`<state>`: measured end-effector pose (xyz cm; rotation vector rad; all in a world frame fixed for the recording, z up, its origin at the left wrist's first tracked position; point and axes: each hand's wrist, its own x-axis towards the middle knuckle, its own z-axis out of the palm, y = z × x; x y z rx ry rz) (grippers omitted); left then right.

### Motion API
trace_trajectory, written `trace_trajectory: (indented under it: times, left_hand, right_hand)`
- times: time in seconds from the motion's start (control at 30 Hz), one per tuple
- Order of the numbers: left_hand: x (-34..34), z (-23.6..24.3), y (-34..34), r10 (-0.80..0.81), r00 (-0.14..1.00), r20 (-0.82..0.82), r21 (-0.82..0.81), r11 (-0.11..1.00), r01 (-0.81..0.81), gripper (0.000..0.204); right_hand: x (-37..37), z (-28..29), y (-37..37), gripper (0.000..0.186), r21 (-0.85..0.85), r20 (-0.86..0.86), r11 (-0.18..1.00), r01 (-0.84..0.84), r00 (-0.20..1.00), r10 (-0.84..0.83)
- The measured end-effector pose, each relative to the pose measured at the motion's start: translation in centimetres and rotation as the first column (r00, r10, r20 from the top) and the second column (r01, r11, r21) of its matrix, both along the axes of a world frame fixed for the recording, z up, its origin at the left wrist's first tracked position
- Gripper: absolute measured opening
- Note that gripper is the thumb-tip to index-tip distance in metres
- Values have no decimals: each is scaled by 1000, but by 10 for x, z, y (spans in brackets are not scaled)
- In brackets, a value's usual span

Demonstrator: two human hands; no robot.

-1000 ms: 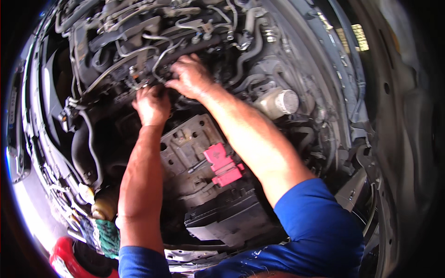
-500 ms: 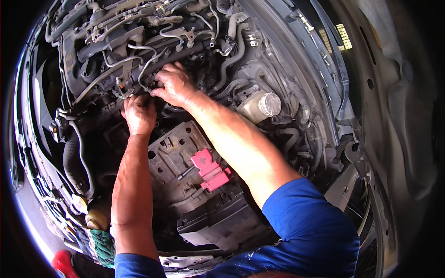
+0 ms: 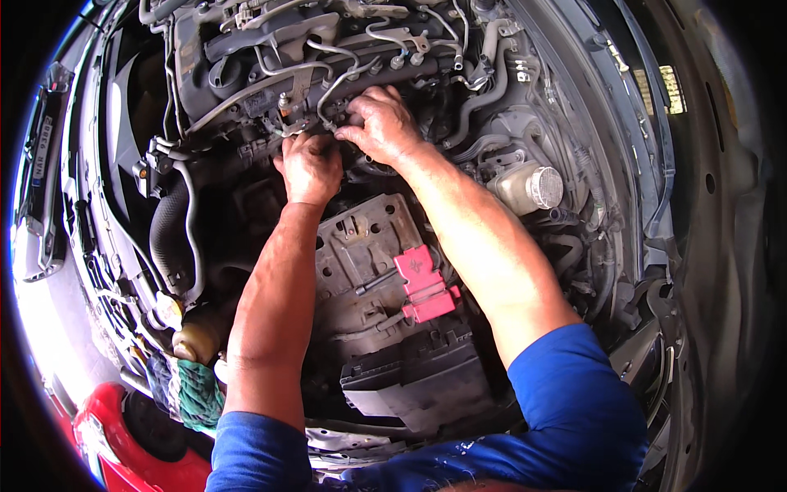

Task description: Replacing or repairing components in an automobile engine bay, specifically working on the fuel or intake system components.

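Observation:
Both my hands are deep in a car's engine bay, close together at the near side of the engine (image 3: 238,78). My left hand (image 3: 311,170) has its fingers curled in below a small metal bracket (image 3: 301,86); its fingertips and whatever they grip are hidden. Just right of it, my right hand (image 3: 384,127) bends its fingers over the area under a dark rail (image 3: 410,75), thumb pointing left toward the lower end of a thin metal pipe (image 3: 321,105). What lies between its fingers cannot be made out.
Below my forearms sit a rusty battery tray (image 3: 369,225), a red plastic cover (image 3: 428,291) and a black box (image 3: 418,381). A fluid reservoir (image 3: 512,190) stands right of my right forearm. At left are a ribbed hose (image 3: 170,238) and a green cloth (image 3: 199,394).
The whole view has shifted, so the engine bay and my hands appear farther right and slightly higher. More of a red car shows at lower left. My hands stay at the same engine spot.

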<state>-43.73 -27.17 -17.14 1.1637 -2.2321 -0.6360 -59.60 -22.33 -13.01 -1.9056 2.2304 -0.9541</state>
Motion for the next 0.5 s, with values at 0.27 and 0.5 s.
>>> trace_trajectory:
  times: [0.27, 0.5]
  left_hand:
    - [-1, 0, 2, -11, 1000, 3, -29, 1000, 12, 14]
    - [-2, 0, 0, 12, 1000, 11, 1, 1000, -12, 14]
  right_hand:
    - [-3, -2, 2, 35, 5, -19, 1000, 1, 1000, 0]
    - [-2, -2, 2, 35, -18, -29, 1000, -11, 1000, 11]
